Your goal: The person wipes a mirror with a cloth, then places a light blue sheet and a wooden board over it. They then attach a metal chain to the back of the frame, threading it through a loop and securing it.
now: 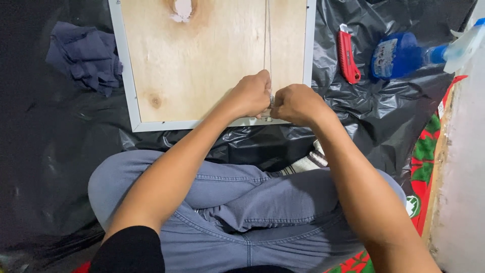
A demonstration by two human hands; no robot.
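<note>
Both hands, left (251,95) and right (295,103), pinch a thin wire (269,45) closed-fisted.

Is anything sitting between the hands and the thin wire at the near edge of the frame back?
Nothing visible does. The left hand and right hand meet on the wire at the near edge of the wooden frame back. The red utility knife and blue spray bottle lie off to the right.

Pale tan plywood panel (202,60), white frame edge (126,76), upper centre. Black plastic sheeting (394,111) beneath. Dark blue cloth (86,55), upper left. Red utility knife (347,55), blue spray bottle (404,54), upper right. Grey-blue jeans (252,202), bottom centre. Red-green patterned mat (424,151), right.
</note>
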